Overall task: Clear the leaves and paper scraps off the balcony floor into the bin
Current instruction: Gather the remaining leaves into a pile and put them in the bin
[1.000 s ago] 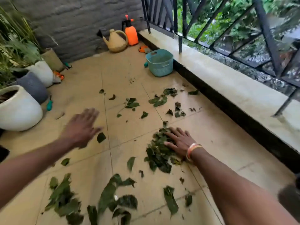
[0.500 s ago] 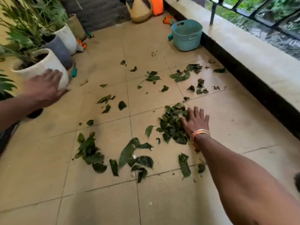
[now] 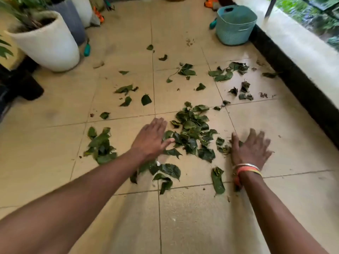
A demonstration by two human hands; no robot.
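Green leaves lie scattered over the beige tiled floor. The biggest leaf pile (image 3: pixel 192 131) sits between my two hands. My left hand (image 3: pixel 150 138) lies flat with straight fingers at the pile's left edge, thumb touching leaves. My right hand (image 3: pixel 251 149), with bangles on the wrist, rests flat with spread fingers at the pile's right edge, on a few leaves. A smaller leaf clump (image 3: pixel 100 145) lies to the left, more leaves (image 3: pixel 165 171) under my left forearm, and loose leaves (image 3: pixel 222 75) farther back. The teal bin (image 3: pixel 235 25) stands at the back right beside the ledge.
White planter (image 3: pixel 47 41) and a grey pot (image 3: pixel 70 17) stand at the back left, with a teal-handled tool (image 3: pixel 87 49) beside them. A dark-faced ledge (image 3: pixel 300 52) runs along the right. An orange item (image 3: pixel 209 3) lies near the bin. Bare tiles lie in front of me.
My left hand came in from the planter side down to the pile's left edge. My right hand slid to the pile's lower right. The camera tilted further down.
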